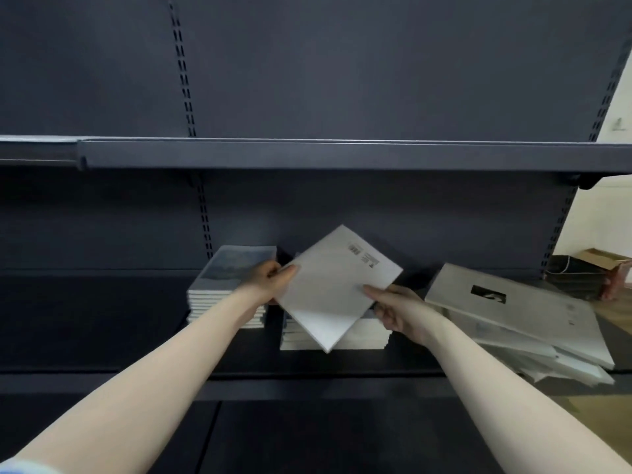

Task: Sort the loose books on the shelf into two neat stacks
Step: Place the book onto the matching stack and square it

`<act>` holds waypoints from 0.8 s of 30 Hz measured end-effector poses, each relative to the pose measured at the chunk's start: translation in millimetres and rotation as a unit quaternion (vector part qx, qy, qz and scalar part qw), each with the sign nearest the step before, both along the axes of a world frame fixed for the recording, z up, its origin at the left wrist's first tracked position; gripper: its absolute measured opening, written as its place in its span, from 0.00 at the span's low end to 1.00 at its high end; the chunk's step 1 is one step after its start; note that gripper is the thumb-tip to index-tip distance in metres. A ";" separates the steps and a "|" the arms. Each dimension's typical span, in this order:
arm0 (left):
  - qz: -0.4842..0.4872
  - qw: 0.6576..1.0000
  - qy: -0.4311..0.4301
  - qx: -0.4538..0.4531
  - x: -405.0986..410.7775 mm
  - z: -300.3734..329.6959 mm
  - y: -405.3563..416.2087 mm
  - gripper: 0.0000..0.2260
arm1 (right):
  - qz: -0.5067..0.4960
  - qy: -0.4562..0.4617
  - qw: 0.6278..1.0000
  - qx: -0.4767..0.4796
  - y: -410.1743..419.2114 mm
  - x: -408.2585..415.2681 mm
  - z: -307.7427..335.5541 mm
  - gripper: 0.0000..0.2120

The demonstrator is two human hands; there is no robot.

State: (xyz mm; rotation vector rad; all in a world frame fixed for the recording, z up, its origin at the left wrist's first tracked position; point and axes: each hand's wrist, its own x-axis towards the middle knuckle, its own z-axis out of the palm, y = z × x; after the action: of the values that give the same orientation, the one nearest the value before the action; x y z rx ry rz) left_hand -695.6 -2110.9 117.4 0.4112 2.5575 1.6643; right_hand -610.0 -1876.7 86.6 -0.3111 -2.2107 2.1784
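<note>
A white book (337, 285) hangs tilted above the dark shelf (102, 319), back cover with a barcode facing me. My left hand (273, 280) pinches its left corner and my right hand (398, 307) grips its right edge. Beneath it lies a neat stack of white books (367, 336), partly hidden. To its left stands a second stack (236, 268) with a blue-grey landscape cover on top. At the right a loose, slanting pile of books (519, 319) is topped by a pale cover bearing a small dark picture.
An upper shelf board (325, 155) runs across above my hands. Slotted uprights (203, 217) mark the back panel. Past the shelf's right end lie a dark bag and a cardboard box (595, 265) on the wooden floor.
</note>
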 end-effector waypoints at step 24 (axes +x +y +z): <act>0.062 0.993 0.035 0.090 135.8 -10.0 16.8 0.12 | 0.068 0.042 0.963 -0.257 6.5 115.5 6.2 0.17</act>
State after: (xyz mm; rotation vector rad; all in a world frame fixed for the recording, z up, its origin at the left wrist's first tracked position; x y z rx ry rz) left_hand -559.8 -2094.1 107.4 0.3324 2.5385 1.9677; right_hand -494.5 -1870.2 92.7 -0.0683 -1.6337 2.7579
